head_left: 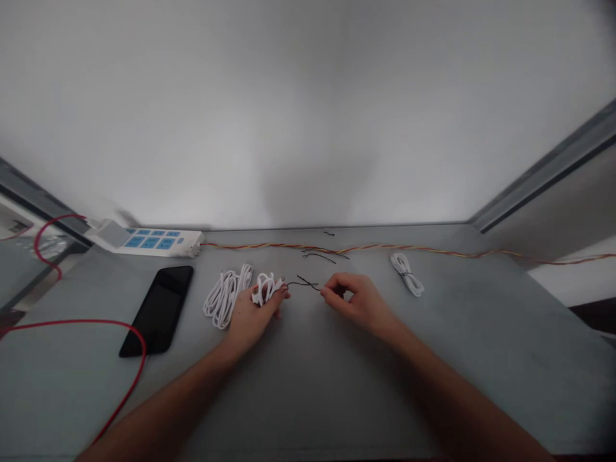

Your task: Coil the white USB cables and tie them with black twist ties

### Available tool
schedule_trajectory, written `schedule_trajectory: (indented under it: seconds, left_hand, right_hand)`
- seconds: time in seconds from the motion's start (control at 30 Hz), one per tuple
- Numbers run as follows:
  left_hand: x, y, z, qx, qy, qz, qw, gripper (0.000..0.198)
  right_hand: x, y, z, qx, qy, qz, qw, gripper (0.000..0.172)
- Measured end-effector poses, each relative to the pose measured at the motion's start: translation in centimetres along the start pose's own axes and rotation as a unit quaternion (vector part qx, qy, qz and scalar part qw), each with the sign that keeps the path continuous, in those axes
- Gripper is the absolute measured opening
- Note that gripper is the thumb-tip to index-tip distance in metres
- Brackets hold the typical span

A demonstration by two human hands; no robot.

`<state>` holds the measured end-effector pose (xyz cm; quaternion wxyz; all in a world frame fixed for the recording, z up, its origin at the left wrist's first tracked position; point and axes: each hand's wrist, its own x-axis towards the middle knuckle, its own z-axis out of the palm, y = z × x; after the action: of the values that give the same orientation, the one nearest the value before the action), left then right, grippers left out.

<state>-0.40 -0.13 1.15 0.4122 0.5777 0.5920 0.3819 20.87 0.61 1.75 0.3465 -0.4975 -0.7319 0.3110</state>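
Note:
My left hand (pixel 256 314) is closed around a small coiled white cable (pixel 265 287), its loops showing above the fingers. From the fingertips of that hand a thin black twist tie (pixel 301 283) stretches to the right. My right hand (pixel 353 298) pinches the far end of a black tie between thumb and forefinger. Whether this is one tie or two crossing is hard to make out. Just left of my left hand lies a larger coil of white cable (pixel 224 298), partly hidden by the hand.
A white power strip (pixel 190 244) with a plugged-in adapter stands at the back left. A black phone (pixel 161 311) and a red cable (pixel 139 372) lie in front of it. Twisted red-yellow wires (pixel 385 246) run along the back. A tied white cable (pixel 407 274) rests at right.

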Motion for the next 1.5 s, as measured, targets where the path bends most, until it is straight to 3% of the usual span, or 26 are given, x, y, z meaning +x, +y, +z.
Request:
schedule_trajectory:
  seconds: [0.17, 0.33, 0.47, 0.7, 0.8, 0.97, 1.1, 1.23, 1.33, 1.4, 1.5]
  left_hand:
    - [-0.1, -0.5, 0.2, -0.07, -0.037, -0.002, 0.997, 0.043]
    - [-0.5, -0.2, 0.3, -0.007, 0.016, -0.014, 1.0, 0.033]
    - [-0.2, 0.0, -0.1, 0.053, 0.038, -0.003, 0.998, 0.036]
    - [0.2, -0.3, -0.3, 0.104, 0.043, -0.001, 0.994, 0.037]
    - [0.5, -0.4, -0.2, 0.1, 0.053, 0.009, 0.994, 0.034]
    - [0.6, -1.0, -0.3, 0.051, 0.084, 0.054, 0.994, 0.03]
    - [0.5, -1.3, -0.7, 0.096, 0.066, 0.097, 0.988, 0.051]
    - [1.0, -1.6, -1.2, 0.245, 0.052, 0.197, 0.948, 0.047]
    - [1.4, -1.8, -1.4, 0.346, 0.061, 0.253, 0.902, 0.037]
    - [1.6, -2.0, -1.5, 0.396, 0.06, 0.266, 0.877, 0.036]
    - [2.0, -2.3, -2.1, 0.453, 0.045, 0.271, 0.848, 0.034]
  right_hand:
    - [0.1, 0.4, 0.2, -0.049, 0.016, -0.011, 0.999, 0.018]
    - [0.0, 0.1, 0.3, -0.053, 0.015, -0.028, 0.998, 0.016]
    - [0.0, 0.0, 0.0, -0.022, 0.006, -0.027, 0.999, 0.016]
    - [0.4, 0.4, -1.5, 0.094, -0.051, 0.084, 0.991, 0.023]
    - [0.5, 0.8, -1.4, 0.108, -0.082, 0.102, 0.985, 0.023]
    - [1.3, 2.1, -1.2, -0.038, -0.044, 0.073, 0.996, 0.029]
    - [1.6, 2.7, -2.7, -0.275, -0.009, 0.08, 0.958, 0.033]
    - [0.9, 3.8, -5.9, -0.422, 0.1, 0.177, 0.883, 0.033]
    - [0.2, 5.5, -7.8, -0.452, 0.062, 0.278, 0.845, 0.035]
    - [0.0, 6.4, -8.5, -0.434, 0.036, 0.321, 0.841, 0.033]
    - [0.2, 6.9, -8.8, -0.404, 0.027, 0.326, 0.854, 0.025]
